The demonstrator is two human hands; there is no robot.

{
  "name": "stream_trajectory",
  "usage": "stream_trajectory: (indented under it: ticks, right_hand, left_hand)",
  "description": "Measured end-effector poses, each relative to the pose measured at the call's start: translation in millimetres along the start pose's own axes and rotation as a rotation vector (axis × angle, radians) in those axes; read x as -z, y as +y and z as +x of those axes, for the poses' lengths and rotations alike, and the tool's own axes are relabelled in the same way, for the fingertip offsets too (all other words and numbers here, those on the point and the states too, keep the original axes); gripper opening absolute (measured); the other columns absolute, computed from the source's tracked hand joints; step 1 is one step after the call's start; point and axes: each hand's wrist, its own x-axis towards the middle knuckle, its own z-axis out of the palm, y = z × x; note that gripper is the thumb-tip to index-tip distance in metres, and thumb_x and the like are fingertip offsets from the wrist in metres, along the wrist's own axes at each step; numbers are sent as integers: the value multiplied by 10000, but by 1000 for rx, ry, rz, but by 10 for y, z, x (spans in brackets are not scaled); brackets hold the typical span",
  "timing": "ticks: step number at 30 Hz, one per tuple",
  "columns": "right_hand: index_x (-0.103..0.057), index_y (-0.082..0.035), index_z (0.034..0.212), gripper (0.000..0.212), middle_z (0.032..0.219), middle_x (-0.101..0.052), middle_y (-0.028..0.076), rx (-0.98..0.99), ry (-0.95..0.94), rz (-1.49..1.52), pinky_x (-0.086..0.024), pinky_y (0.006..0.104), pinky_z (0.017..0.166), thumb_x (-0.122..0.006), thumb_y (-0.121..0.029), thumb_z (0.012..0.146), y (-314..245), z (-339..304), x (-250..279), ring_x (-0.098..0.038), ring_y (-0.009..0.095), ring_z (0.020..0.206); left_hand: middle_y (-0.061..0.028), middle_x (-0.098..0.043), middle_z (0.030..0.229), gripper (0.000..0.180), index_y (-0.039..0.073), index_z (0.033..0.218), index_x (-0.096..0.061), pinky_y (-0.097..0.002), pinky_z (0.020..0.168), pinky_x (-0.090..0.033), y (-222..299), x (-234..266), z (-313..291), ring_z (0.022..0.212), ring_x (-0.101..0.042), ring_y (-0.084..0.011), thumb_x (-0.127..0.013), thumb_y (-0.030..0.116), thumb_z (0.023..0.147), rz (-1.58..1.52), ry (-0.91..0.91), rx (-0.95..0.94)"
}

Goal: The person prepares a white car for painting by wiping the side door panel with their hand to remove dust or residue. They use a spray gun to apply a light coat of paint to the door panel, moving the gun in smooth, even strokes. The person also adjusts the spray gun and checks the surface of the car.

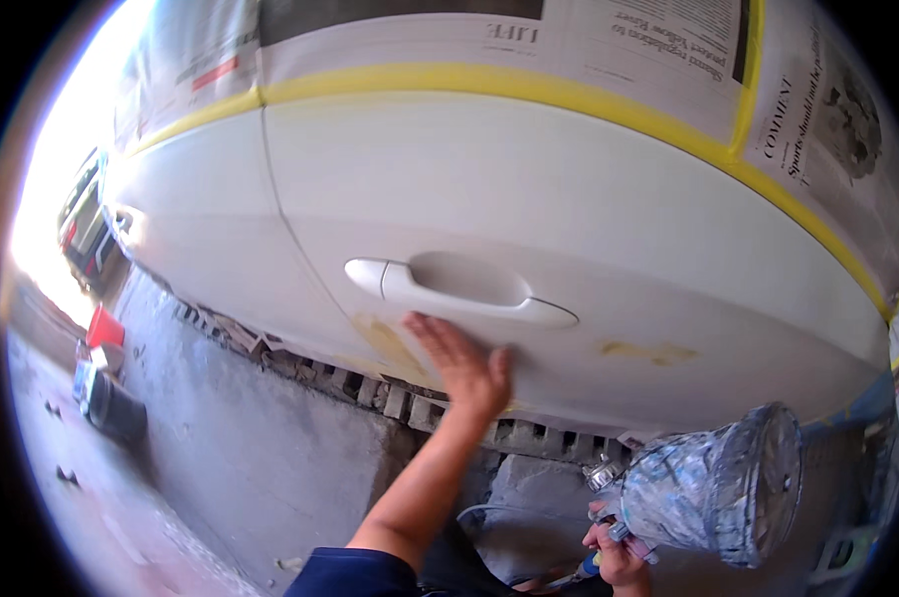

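A white car door (390,169) fills the middle of the view, with a white door handle (459,298) on it. My left hand (469,373) lies against the panel just below the handle, fingers stretched out and holding nothing. Close to its fingertips is a tan patch (390,340), and a second tan patch (651,352) shows farther right. At the lower right, my right hand (619,559) is closed round a spray gun (673,488). Its large cup is smeared with grey and blue paint and tilts to the right. The gun's grip is partly hidden by my fingers.
Newspaper (638,80) masks the upper car, edged with yellow tape (529,90). Perforated bricks (395,403) line the floor under the door. A thin hose (514,509) runs near the gun. A red bucket (104,326) and dark bucket (116,410) stand at left; another car (87,234) is beyond.
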Motion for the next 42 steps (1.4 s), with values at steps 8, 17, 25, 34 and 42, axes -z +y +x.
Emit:
stream_trajectory:
  ticks: [8, 17, 25, 34, 42]
  right_hand:
    - [-583, 46, 1112, 312, 746, -629, 70, 3, -151, 38, -459, 250, 618, -591, -202, 922, 483, 30, 551, -568, 120, 652]
    - [-596, 32, 1067, 315, 737, -624, 58, 49, -158, 85, -442, 243, 601, -592, -243, 914, 654, 141, 615, -551, 106, 633]
    - [-620, 21, 975, 279, 767, -622, 59, 102, -145, 59, -425, 247, 577, -582, -250, 920, 634, 30, 735, -534, 103, 615]
    - [-569, 8, 1142, 373, 748, -622, 52, 30, -136, 91, -423, 234, 603, -593, -280, 907, 472, 94, 639, -544, 103, 641]
    - [-555, 12, 1168, 409, 744, -617, 52, 12, -112, 15, -443, 241, 626, -614, -291, 900, 582, 79, 762, -558, 106, 663]
  left_hand:
    - [-331, -129, 1521, 910, -104, 1456, -167, -564, 1142, -119, 54, 189, 758, 1420, -108, -497, -506, 511, 878, 211, -160, -499]
    - [-298, -230, 1507, 813, -90, 1437, -247, -548, 1137, -157, 315, -58, 481, 1415, -184, -464, -564, 403, 875, 95, -7, -314]
    - [-277, -310, 1478, 656, -89, 1389, -348, -473, 1134, -225, -209, 188, 199, 1413, -231, -415, -604, 217, 868, 46, 61, -356]
    - [-331, 101, 1528, 773, -89, 1471, 4, -566, 1144, -13, 615, -557, 747, 1422, 81, -494, -459, 283, 977, -176, 368, 231]
    - [-356, 6, 1522, 701, -123, 1457, -97, -514, 1171, -18, 322, -517, 1116, 1429, 32, -483, -410, 294, 989, -113, 441, 434]
